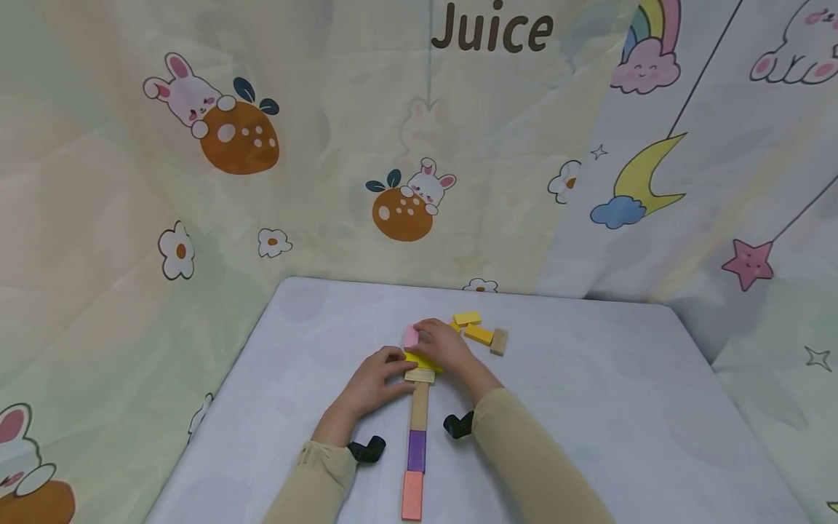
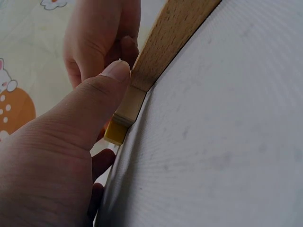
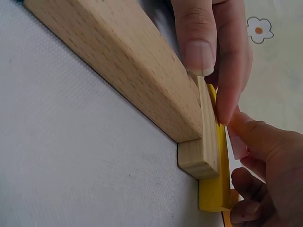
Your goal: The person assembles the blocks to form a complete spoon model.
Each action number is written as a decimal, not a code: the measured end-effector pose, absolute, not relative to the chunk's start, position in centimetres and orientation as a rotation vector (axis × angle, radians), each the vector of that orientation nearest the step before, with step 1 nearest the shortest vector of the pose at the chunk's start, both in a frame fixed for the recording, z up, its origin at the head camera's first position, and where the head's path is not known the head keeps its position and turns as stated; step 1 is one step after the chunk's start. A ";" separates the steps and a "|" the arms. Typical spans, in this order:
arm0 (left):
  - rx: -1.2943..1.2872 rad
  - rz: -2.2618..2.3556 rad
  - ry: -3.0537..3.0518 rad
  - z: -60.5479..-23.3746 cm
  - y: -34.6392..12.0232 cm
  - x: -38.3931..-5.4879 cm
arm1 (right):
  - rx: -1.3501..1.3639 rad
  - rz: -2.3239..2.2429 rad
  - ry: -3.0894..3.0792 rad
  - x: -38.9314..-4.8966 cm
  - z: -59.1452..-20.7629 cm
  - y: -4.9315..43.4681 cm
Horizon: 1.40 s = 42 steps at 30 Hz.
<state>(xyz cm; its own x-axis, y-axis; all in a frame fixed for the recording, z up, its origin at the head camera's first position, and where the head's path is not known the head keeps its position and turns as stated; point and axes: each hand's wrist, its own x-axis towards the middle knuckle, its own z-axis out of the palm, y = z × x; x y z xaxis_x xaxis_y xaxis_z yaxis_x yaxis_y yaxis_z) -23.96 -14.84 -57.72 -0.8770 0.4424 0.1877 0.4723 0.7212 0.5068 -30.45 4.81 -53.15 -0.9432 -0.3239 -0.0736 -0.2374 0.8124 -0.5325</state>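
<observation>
My right hand (image 1: 447, 348) pinches a pink block (image 1: 411, 336) between thumb and fingers at the far end of a row of blocks. Just in front of it lies a yellow block (image 1: 424, 362), set crosswise. My left hand (image 1: 374, 382) is at the yellow block's left end, its extended index finger touching it and its thumb by a crosswise plain wooden block (image 1: 420, 375). Towards me the row continues with a lengthwise wooden block (image 1: 420, 407), a purple block (image 1: 417, 451) and a salmon block (image 1: 412, 495). In the right wrist view the pink block (image 3: 239, 147) is partly hidden by my fingers.
Beyond my right hand lie loose yellow blocks (image 1: 468, 318) and a plain wooden block (image 1: 499, 342). The white tabletop (image 1: 589, 407) meets a printed cloth backdrop (image 1: 327, 182) at its far edge. Black wrist cameras (image 1: 368, 450) hang beside both sleeves.
</observation>
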 end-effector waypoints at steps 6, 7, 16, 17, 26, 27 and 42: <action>-0.762 -0.872 -2.856 -57.8 -14.8 -24.0 | -0.464 -0.762 2.844 -30.6 -53.4 4.3; -0.765 -0.875 -2.851 -57.8 -14.8 -24.0 | -0.463 -0.759 2.845 -30.6 -53.4 4.2; -0.788 -0.851 -2.836 -58.0 -14.9 -24.1 | -0.444 -0.809 2.806 -30.4 -53.4 4.2; -0.790 -0.849 -2.833 -58.0 -14.9 -24.1 | -0.447 -0.814 2.804 -30.4 -53.4 4.3; -0.785 -0.814 -2.829 -57.9 -14.8 -24.1 | -0.464 -0.802 2.801 -30.5 -53.8 4.6; -0.791 -0.812 -2.822 -57.9 -14.9 -24.1 | -0.463 -0.802 2.799 -30.5 -53.8 4.6; -0.780 -0.756 -2.875 -58.1 -14.9 -24.2 | -0.313 -0.983 2.856 -30.0 -53.3 6.3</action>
